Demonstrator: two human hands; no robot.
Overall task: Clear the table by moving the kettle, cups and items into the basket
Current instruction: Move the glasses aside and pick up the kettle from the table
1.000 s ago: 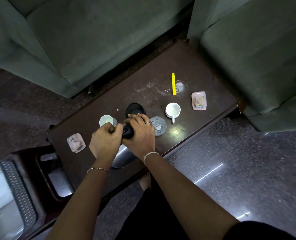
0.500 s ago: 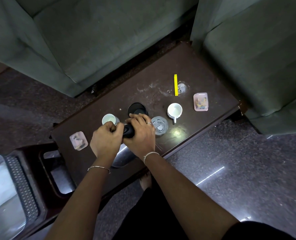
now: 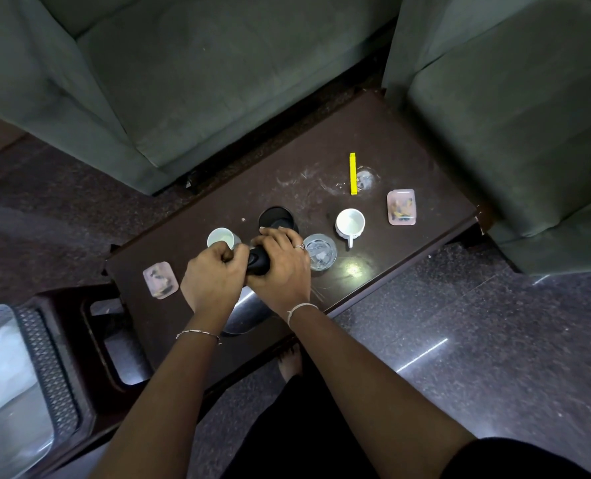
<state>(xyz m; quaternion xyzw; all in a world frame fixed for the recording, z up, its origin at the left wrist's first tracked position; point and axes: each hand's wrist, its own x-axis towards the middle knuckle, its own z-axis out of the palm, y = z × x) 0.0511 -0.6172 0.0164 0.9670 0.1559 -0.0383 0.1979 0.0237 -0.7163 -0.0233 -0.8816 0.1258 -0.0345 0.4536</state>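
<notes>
A steel kettle (image 3: 249, 312) with a black handle (image 3: 259, 262) stands near the front edge of the dark wooden table (image 3: 408, 140). My left hand (image 3: 213, 278) and my right hand (image 3: 282, 267) are both closed on that handle. The kettle's black base (image 3: 276, 217) lies just behind my hands. A small white cup (image 3: 221, 237) sits to the left, a clear glass (image 3: 320, 252) to the right, and a white mug (image 3: 350, 223) further right. Two pink lidded boxes lie at the left (image 3: 160, 280) and right (image 3: 402, 206). A yellow stick (image 3: 353, 173) rests further back.
A dark basket (image 3: 56, 357) with a mesh rim stands on a stool at the lower left, beside the table's left end. Grey sofas (image 3: 201, 74) close in behind and to the right (image 3: 515, 115). My bare foot (image 3: 290, 364) shows under the table edge on the glossy floor.
Both hands keep their grip on the kettle handle in the same spot. Only the camera has shifted slightly.
</notes>
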